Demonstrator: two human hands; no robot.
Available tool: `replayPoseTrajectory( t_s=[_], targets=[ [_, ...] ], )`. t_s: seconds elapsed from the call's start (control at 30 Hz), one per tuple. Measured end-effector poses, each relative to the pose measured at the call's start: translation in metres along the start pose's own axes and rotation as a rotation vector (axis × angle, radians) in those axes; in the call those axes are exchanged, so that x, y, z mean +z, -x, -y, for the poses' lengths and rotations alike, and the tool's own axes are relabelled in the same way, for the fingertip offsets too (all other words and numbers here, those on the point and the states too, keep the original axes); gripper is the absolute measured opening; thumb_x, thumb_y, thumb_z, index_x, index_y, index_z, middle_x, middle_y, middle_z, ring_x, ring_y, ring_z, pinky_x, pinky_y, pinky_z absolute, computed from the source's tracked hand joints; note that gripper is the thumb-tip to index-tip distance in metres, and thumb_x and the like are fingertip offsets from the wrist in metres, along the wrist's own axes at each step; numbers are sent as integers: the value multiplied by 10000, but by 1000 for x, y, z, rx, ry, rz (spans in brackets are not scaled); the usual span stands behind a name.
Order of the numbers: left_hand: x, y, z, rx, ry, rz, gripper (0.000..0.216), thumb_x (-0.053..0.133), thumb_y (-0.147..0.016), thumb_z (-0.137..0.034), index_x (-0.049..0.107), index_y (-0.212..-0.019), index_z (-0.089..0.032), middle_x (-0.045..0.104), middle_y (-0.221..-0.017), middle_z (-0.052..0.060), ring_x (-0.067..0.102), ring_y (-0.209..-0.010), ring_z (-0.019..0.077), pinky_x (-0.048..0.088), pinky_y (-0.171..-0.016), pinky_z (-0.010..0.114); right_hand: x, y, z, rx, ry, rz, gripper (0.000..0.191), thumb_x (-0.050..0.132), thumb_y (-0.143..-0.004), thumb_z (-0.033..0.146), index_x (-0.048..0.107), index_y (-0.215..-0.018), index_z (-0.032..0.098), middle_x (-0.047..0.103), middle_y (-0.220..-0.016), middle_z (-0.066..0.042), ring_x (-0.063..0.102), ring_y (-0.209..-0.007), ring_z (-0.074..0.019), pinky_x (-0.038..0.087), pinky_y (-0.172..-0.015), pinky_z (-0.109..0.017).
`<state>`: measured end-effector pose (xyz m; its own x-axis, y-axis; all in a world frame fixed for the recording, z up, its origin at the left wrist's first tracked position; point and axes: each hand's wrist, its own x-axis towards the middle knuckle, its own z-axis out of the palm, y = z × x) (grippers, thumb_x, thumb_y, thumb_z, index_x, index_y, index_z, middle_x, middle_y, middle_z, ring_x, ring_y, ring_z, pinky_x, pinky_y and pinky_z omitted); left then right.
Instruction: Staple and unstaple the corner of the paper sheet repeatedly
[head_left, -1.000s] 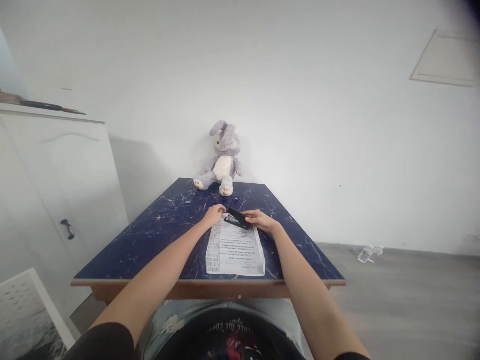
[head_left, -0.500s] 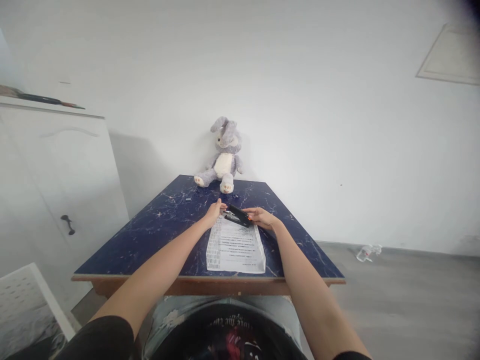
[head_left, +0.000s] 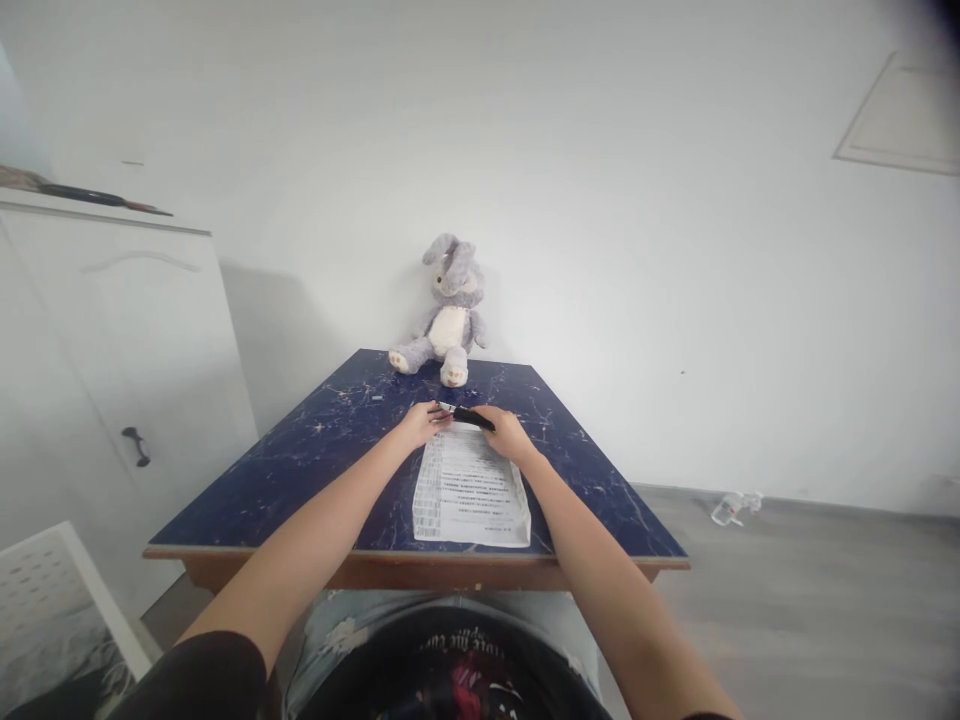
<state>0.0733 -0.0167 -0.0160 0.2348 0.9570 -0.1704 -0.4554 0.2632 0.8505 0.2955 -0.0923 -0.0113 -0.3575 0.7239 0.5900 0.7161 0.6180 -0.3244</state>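
Observation:
A printed sheet of paper (head_left: 480,495) lies on the table with its sides folded up like a shallow tray. My right hand (head_left: 506,433) is closed round a black stapler (head_left: 474,417), which points left over the paper's far edge. At the far left corner, my left hand (head_left: 426,424) has its fingers closed on the folded paper, close to the stapler's front end. The stapler partly hides the far fold, and I cannot see whether its jaws press on the paper.
A grey plush rabbit (head_left: 450,325) sits at the back of the blue marbled table (head_left: 300,480), against the wall. To the left stand a white cabinet (head_left: 135,340) and a white perforated basket (head_left: 45,570). A clear plastic bottle (head_left: 727,508) lies on the floor at right.
My right hand has moved left and turned the stapler, so it now lies along the far edge of the paper. My left hand has shifted slightly left, its fingers lower on the corner.

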Motion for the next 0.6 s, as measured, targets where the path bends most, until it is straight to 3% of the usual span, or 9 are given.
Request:
replayPoseTrajectory(
  t_s=[0.17,0.3,0.37,0.43,0.53,0.6],
  targets=[
    [5,8,-6,-91,77,40,235,441,-1047,-231,633,-1016,-99,695,-930,180,723,-903,250,611,-857,390,-2,-4,11,-186,275,-12,610,446,-835,-58,706,-1328,190,690,-1376,-123,565,-1381,-276,386,-1171,-489],
    [10,9,-6,-64,36,18,200,445,-1016,-85,643,-987,-93,698,-887,151,730,-867,221,609,-872,365,-2,-5,17,-210,328,5,563,429,-880,-60,727,-1289,188,691,-1374,-124,561,-1386,-268,353,-1194,-477],
    [12,9,-5,-24,18,-6,188,475,-979,-16,642,-939,-93,696,-852,133,730,-836,204,604,-895,355,0,-5,16,-135,298,-31,573,458,-842,-64,736,-1272,191,696,-1367,-117,570,-1375,-270,350,-1201,-465],
    [12,8,-3,32,-1,-41,186,500,-959,13,631,-882,-94,692,-811,122,731,-800,188,599,-900,340,1,-3,13,40,214,-101,559,521,-789,-34,752,-1245,194,730,-1304,-109,634,-1284,-278,418,-1152,-427],
    [9,8,0,133,-46,-114,176,527,-955,0,618,-838,-97,681,-732,94,722,-716,171,602,-849,329,0,-1,5,343,53,-186,472,653,-734,79,785,-1177,174,790,-1113,-100,726,-1050,-295,534,-978,-366],
    [7,8,-1,205,-77,-172,143,533,-966,-36,621,-876,-105,676,-701,59,695,-634,146,599,-780,317,-4,0,-1,446,-33,-178,411,724,-700,158,810,-1102,164,797,-970,-73,735,-930,-289,551,-867,-338]
  ],
)
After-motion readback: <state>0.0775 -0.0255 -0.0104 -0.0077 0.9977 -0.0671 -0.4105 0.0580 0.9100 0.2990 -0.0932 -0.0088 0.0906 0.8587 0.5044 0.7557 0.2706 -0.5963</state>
